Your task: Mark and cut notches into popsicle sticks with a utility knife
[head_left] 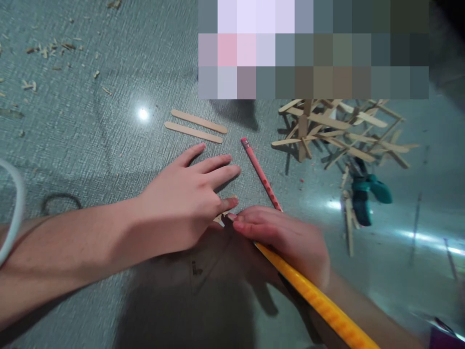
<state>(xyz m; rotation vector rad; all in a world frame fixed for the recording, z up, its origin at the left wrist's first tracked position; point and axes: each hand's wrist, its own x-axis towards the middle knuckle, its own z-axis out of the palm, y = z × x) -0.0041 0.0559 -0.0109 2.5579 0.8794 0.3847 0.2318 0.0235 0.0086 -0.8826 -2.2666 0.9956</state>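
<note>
My left hand [192, 198] lies palm down on the table with its fingers spread. Its thumb touches a small piece of light wood [219, 220], mostly hidden beneath the hand. Close against that thumb, my right hand [286, 237] is closed around a long yellow-orange tool [316, 291]. The tool slants down to the lower right; its working tip is hidden by my fingers. Two craft sticks [199, 121] lie side by side beyond my left fingertips. A pink pencil [261, 174] with an eraser rests just past my right knuckles.
A loose structure of crossed craft sticks [327, 121] stands at the back right. Below it lie green-handled cutters [363, 194] and splintered sticks [348, 223]. Wood scraps [47, 48] litter the upper left. A white loop [16, 203] shows at the left edge.
</note>
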